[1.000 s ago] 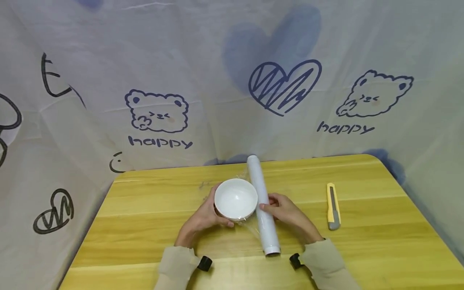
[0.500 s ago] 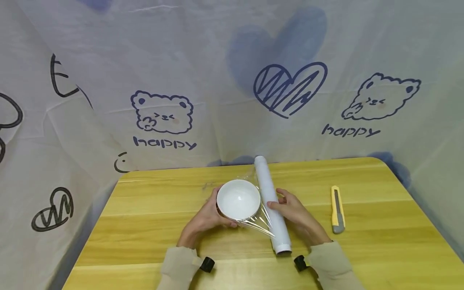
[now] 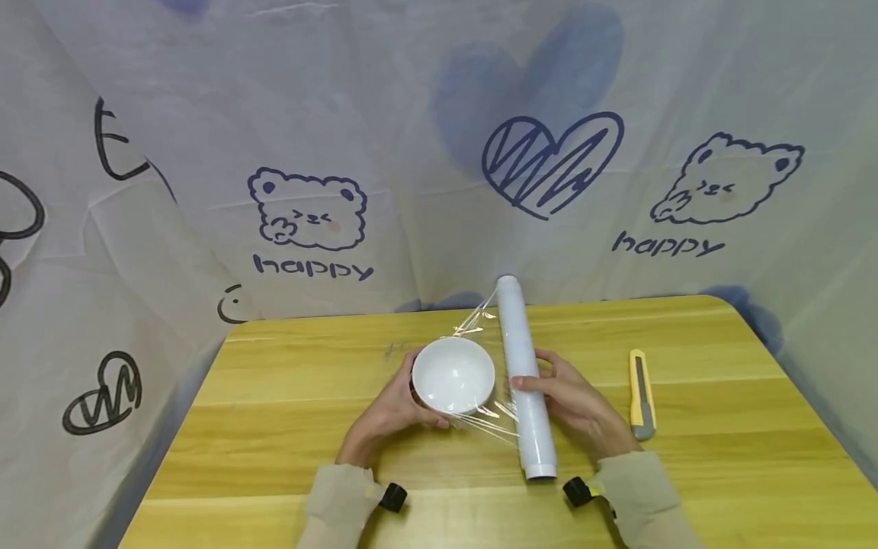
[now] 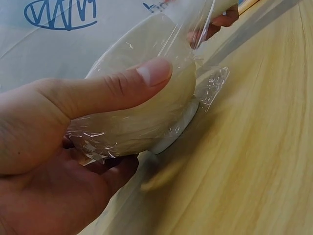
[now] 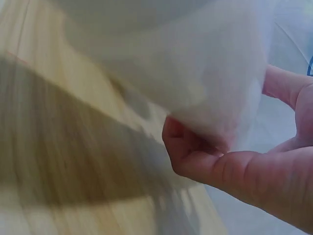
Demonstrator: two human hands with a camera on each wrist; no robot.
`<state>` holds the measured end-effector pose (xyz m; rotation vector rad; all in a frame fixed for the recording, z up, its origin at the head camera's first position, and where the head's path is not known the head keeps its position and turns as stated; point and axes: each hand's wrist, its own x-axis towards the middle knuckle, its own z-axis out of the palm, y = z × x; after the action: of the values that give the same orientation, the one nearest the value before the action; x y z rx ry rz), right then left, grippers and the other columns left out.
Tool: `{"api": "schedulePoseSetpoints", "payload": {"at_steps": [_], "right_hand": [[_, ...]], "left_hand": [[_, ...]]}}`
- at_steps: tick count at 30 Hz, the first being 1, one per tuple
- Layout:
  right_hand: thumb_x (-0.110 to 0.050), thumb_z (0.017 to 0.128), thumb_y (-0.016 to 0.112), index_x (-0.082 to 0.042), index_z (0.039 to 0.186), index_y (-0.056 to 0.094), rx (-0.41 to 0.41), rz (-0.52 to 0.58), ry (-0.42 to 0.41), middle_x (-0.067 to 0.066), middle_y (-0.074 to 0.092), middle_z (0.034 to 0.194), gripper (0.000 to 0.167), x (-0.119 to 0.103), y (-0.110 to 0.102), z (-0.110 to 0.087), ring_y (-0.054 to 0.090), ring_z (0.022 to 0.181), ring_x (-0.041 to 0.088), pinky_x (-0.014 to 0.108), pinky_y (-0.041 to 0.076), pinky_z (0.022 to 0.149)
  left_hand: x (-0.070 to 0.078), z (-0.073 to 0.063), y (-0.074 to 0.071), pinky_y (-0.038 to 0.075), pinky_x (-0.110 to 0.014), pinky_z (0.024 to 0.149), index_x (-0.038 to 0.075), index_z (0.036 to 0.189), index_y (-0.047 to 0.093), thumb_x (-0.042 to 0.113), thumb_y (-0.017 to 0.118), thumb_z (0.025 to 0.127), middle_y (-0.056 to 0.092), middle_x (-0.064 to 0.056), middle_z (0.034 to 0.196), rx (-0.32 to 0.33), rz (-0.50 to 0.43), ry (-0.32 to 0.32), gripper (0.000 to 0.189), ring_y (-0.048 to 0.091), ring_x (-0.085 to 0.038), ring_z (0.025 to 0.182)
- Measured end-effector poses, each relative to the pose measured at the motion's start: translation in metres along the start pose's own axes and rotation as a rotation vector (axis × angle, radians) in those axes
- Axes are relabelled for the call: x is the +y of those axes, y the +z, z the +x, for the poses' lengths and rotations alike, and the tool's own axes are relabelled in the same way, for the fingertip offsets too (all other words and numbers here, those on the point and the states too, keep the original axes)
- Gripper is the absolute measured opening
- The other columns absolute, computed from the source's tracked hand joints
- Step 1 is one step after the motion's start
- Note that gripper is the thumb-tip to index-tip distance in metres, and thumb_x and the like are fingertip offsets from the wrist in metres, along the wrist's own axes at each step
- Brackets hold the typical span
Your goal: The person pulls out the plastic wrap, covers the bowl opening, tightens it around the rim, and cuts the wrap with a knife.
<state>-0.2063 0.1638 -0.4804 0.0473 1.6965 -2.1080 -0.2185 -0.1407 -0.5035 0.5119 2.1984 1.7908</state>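
A white bowl (image 3: 453, 375) has clear cling film over it, bunched around its side in the left wrist view. My left hand (image 3: 394, 404) grips the bowl from the left, thumb across the wrapped side and fingers beneath. In that view the bowl is tilted and held just off the table or barely touching it; I cannot tell which. A stretched sheet of cling film (image 3: 488, 412) runs from the bowl to a long white cling film roll (image 3: 524, 366). My right hand (image 3: 576, 393) holds the roll around its middle, thumb on top and fingers curled behind.
To the right, a yellow box cutter (image 3: 641, 396) with a grey end lies on the wooden table (image 3: 720, 457). A white cloth backdrop (image 3: 425, 152) with drawn bears and hearts hangs behind the table.
My right hand has moved the roll rightward, away from the bowl, and the film between them has been drawn out wider. The left hand still holds the bowl in nearly the same place.
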Motion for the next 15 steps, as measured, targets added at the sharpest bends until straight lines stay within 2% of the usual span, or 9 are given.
{"api": "schedulePoseSetpoints", "payload": {"at_steps": [4, 7, 10, 12, 15], "right_hand": [[-0.004, 0.097, 0.066, 0.000, 0.160, 0.008, -0.013, 0.038, 0.003, 0.034, 0.052, 0.135, 0.085, -0.001, -0.002, -0.001, 0.066, 0.108, 0.031, 0.044, 0.055, 0.092], [-0.007, 0.104, 0.055, 0.000, 0.160, 0.006, -0.058, 0.168, 0.013, 0.027, 0.048, 0.138, 0.074, -0.002, -0.004, -0.001, 0.065, 0.112, 0.031, 0.044, 0.054, 0.095], [-0.009, 0.108, 0.045, 0.001, 0.160, 0.006, -0.075, 0.258, 0.032, 0.017, 0.049, 0.132, 0.067, -0.003, -0.006, -0.003, 0.063, 0.110, 0.028, 0.042, 0.054, 0.095], [-0.009, 0.107, 0.045, 0.001, 0.161, 0.005, -0.073, 0.257, 0.045, 0.013, 0.050, 0.129, 0.067, -0.004, -0.008, -0.005, 0.062, 0.107, 0.025, 0.040, 0.054, 0.093], [-0.011, 0.107, 0.050, 0.000, 0.162, 0.005, -0.079, 0.186, 0.057, 0.015, 0.051, 0.131, 0.072, -0.006, -0.011, -0.006, 0.060, 0.106, 0.023, 0.039, 0.055, 0.091]], "left_hand": [[-0.001, 0.001, -0.001, 0.033, -0.049, 0.116, 0.005, 0.156, 0.026, -0.010, 0.096, 0.057, 0.041, -0.017, 0.153, 0.000, -0.002, -0.001, 0.122, 0.045, -0.036, 0.134], [-0.002, 0.000, -0.002, 0.034, -0.049, 0.115, 0.005, 0.156, 0.026, -0.009, 0.096, 0.057, 0.040, -0.017, 0.154, -0.002, 0.002, -0.001, 0.122, 0.045, -0.035, 0.135], [-0.003, -0.002, -0.004, 0.033, -0.049, 0.116, 0.006, 0.156, 0.027, -0.009, 0.097, 0.057, 0.040, -0.016, 0.154, -0.001, -0.005, 0.000, 0.122, 0.045, -0.035, 0.135], [-0.003, -0.002, -0.007, 0.033, -0.049, 0.116, 0.006, 0.155, 0.027, -0.010, 0.096, 0.056, 0.041, -0.015, 0.153, -0.002, -0.017, 0.006, 0.122, 0.045, -0.034, 0.135], [-0.002, -0.002, -0.010, 0.032, -0.049, 0.117, 0.006, 0.154, 0.029, -0.012, 0.096, 0.055, 0.042, -0.015, 0.152, -0.011, -0.018, 0.024, 0.121, 0.044, -0.034, 0.135]]}}
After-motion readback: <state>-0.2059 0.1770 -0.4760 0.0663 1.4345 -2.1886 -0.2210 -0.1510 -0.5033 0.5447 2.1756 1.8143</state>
